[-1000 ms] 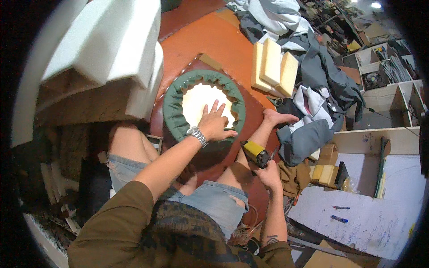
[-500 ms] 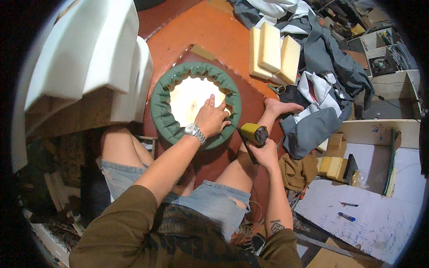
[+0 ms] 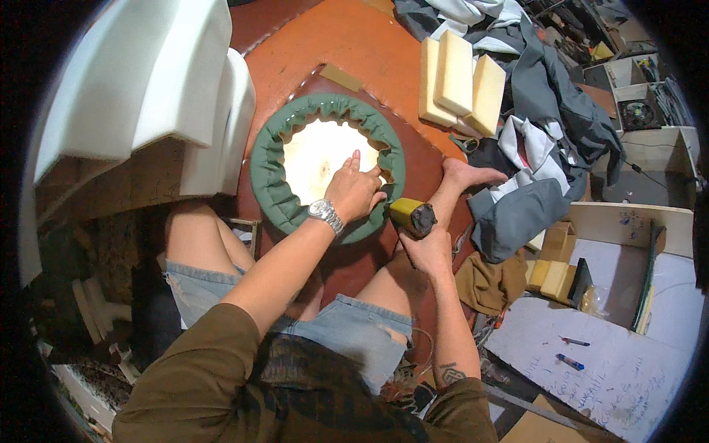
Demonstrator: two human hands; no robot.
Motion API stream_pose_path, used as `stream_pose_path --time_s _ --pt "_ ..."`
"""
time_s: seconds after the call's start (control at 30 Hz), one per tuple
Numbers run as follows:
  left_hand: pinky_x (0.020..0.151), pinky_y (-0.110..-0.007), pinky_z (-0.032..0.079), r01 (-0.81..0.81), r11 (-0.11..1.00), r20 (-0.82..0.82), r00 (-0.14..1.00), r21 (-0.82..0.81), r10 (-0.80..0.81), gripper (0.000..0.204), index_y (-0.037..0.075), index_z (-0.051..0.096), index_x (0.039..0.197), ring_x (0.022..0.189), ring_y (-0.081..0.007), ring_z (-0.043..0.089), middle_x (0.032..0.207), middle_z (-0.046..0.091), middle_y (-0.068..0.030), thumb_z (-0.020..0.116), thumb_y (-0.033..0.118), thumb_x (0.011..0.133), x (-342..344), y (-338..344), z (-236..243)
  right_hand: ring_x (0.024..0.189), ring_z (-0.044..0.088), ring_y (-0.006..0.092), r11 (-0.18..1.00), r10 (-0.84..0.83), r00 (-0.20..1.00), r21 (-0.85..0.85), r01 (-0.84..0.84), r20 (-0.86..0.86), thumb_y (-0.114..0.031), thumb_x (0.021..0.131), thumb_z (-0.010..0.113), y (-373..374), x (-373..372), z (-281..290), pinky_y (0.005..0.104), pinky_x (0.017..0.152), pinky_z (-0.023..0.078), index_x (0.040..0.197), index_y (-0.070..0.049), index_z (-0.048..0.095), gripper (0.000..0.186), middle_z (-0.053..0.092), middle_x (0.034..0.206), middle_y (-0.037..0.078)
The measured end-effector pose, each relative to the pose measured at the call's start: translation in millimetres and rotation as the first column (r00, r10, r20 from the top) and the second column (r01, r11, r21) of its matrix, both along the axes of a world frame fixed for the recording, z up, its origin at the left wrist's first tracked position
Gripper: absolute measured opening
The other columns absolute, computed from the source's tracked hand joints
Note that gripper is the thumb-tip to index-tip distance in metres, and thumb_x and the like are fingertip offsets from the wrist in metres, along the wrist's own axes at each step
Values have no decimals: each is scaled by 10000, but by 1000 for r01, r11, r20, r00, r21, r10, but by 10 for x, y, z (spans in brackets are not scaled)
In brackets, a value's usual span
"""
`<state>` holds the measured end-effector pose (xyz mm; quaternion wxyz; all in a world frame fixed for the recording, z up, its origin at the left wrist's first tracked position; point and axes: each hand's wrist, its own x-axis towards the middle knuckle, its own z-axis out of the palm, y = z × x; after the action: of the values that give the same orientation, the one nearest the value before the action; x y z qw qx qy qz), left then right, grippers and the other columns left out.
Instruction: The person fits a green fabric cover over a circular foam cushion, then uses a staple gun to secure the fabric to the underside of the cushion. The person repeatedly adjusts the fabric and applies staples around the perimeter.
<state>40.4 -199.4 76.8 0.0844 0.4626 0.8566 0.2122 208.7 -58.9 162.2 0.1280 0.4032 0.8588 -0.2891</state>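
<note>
A round cushion, its green cover (image 3: 269,184) gathered in folds over the edge of a pale round board (image 3: 310,159), lies on a dark red padded surface. My left hand (image 3: 353,193) rests on its right side, fingers stretched over the board and thumb at the green folds. In my right hand (image 3: 430,249) I grip a yellow and black staple gun (image 3: 412,216) by its handle. The gun's body is beside the cushion's lower right rim; I cannot tell whether its nose, which is hidden, touches the cover.
Yellow foam blocks (image 3: 453,71) stand on the orange surface (image 3: 310,44) at the far right, next to heaped grey and white fabric (image 3: 543,96). White foam sheets (image 3: 144,81) rise at left. Markers (image 3: 570,362) lie on a white board (image 3: 532,340) at lower right.
My right hand has brought the staple gun left and slightly up, closer to the cushion's rim. My left hand stays on the board. The whole view has shifted a little.
</note>
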Motion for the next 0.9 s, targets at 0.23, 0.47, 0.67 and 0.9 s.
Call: stream_pose_path --time_s 0.23,0.47,0.67,0.9 --pt "1180 -546 451 -34 999 -9 999 34 35 355 58 789 1009 1385 -531 546 1340 730 -117 755 407 952 -6 14 -40 1044 772 394 999 -4 999 32 6 -53 -320 820 852 -198 0 154 464 926 601 1151 50 760 505 785 1061 271" --pt "1160 -549 473 -12 994 -52 998 109 18 450 48 783 1040 1378 -504 567 1307 747 -99 744 484 935 -4 -10 -174 1052 772 384 1000 -17 1000 19 18 -22 -313 844 836 -340 3 153 454 922 596 1158 30 765 471 790 1076 251" --pt "1150 -533 486 -19 993 -66 997 121 28 476 55 781 1043 1370 -497 577 1313 739 -141 727 516 935 -11 -27 -247 1057 775 359 998 -43 997 -46 40 -65 -304 854 829 -438 55 172 440 926 590 1185 24 757 472 797 1075 234" --pt "1035 -448 562 -123 972 334 941 198 51 413 66 752 1179 1234 -362 696 1272 740 -167 701 438 1007 -149 -105 -57 1071 758 387 998 -65 987 -14 64 -145 -378 855 848 -262 441 -14 451 949 578 1212 24 749 547 785 1090 248"
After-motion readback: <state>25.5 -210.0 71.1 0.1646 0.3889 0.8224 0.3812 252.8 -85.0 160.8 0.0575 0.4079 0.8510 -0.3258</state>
